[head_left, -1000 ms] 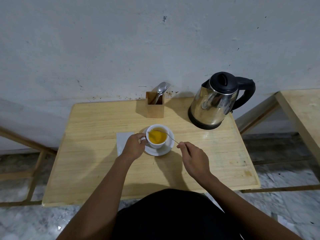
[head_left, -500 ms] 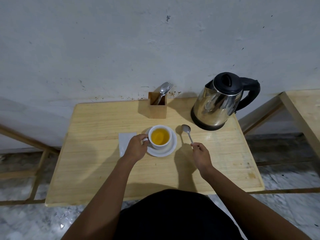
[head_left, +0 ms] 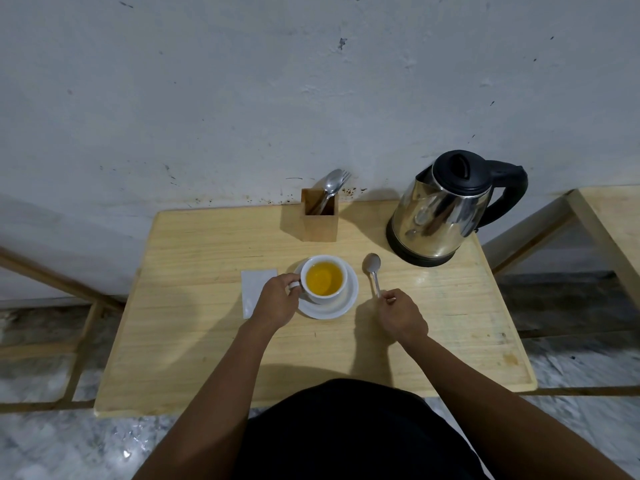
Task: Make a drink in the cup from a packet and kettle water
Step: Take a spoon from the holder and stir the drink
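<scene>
A white cup (head_left: 323,279) full of orange-yellow drink stands on a white saucer (head_left: 341,304) in the middle of the wooden table (head_left: 194,327). My left hand (head_left: 277,301) grips the cup's handle from the left. To the right of the saucer a metal spoon (head_left: 372,268) lies along the table with its bowl pointing away from me; my right hand (head_left: 400,315) pinches the near end of its handle. A white packet (head_left: 254,289) lies flat left of the cup, partly under my left hand. The steel kettle (head_left: 446,211) with a black lid stands at the back right.
A wooden cutlery holder (head_left: 319,216) with a spoon and fork stands at the back centre against the white wall. Another wooden table (head_left: 613,223) is at the far right. Marble floor shows around the table edges.
My right hand has taken the spoon out of the cup and brought it down onto the table to the right of the saucer. My left hand has stayed on the cup handle.
</scene>
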A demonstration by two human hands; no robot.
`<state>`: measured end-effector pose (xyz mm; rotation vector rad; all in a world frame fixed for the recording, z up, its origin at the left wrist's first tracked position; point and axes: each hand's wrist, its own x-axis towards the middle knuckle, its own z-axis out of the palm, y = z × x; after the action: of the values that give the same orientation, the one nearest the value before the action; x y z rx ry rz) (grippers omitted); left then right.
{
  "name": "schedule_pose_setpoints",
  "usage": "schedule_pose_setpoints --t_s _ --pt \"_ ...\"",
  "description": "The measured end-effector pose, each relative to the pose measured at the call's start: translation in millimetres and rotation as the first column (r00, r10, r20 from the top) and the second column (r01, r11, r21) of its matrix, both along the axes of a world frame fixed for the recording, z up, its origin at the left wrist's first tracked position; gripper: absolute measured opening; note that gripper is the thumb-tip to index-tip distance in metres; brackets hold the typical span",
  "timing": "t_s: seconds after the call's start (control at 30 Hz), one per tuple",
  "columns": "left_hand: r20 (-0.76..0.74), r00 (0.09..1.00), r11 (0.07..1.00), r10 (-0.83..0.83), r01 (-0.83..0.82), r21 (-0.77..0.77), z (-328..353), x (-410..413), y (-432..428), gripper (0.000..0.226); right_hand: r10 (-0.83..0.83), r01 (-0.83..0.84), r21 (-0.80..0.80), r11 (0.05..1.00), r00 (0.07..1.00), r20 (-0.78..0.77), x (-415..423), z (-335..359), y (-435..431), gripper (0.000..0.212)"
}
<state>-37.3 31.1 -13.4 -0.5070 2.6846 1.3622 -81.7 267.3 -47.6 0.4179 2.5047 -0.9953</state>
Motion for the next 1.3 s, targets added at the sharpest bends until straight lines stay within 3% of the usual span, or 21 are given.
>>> schedule_pose_setpoints --t_s 0.2,0.43,0.8,1.0,1.17,1.3 --pt "0.011 1.000 1.000 0.007 -0.007 -0.005 -1 -1 0 0.023 0.055 -0.050 0.147 0.988 0.998 -0.035 0 -1 -1 0.030" --pt "0.019 1.000 1.000 0.014 -0.015 0.009 -1 0 0 0.023 0.135 -0.124 0.091 0.988 0.983 -0.126 1 -1 3 0.027" --pt "0.062 0.996 0.988 0.062 -0.070 0.140 1 1 0 0.025 0.205 -0.196 0.098 0.976 0.974 -0.092 -1 -2 6 0.012" --pt "0.064 0.994 0.973 0.093 -0.104 0.207 4 1 2 0.027 0.225 -0.220 0.086 0.972 0.973 -0.058 -3 5 8 0.016" --pt "0.074 0.993 0.983 0.089 -0.100 0.152 13 0 -1 0.025 0.238 -0.237 0.047 0.970 0.971 -0.026 -8 15 7 0.024" --pt "0.096 0.995 0.999 0.040 -0.043 0.033 21 -8 -10 0.029 0.248 -0.249 0.000 0.968 0.963 -0.102 -18 27 1 0.027"
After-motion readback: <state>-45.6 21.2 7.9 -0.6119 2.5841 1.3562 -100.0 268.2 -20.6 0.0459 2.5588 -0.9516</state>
